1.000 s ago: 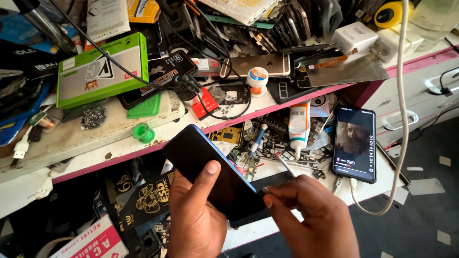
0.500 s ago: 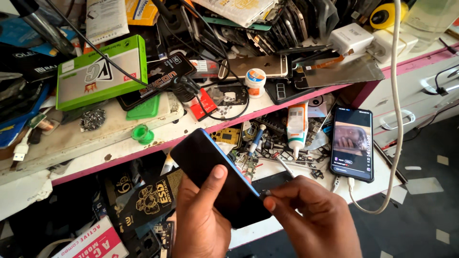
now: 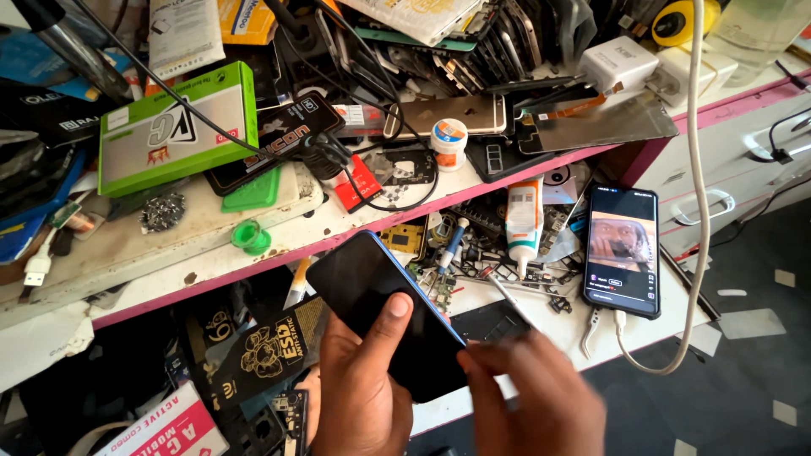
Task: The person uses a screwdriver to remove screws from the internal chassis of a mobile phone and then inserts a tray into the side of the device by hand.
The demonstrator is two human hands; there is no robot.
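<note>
A green box (image 3: 177,127) and a small green cap (image 3: 251,237) sit at the left of a crowded repair bench (image 3: 152,245); below its pink edge, the left hand (image 3: 359,388) cradles a dark smartphone (image 3: 384,312) from underneath, thumb pressed flat on the blank glass, fingers clamped around its body; the handset, tilted with its top corner toward the shelf, has lifted slightly higher and steeper than 1 second ago. The right hand (image 3: 532,401) meets the phone's lower right edge, fingertips pinched together at the rim; whether a thin tool lies between them cannot be told; that grip has barely moved, suggesting work on the edge goes on. Farther right, a white glue bottle (image 3: 525,221) stands among loose parts; a second phone (image 3: 623,249), lit and cabled, lies flat.
</note>
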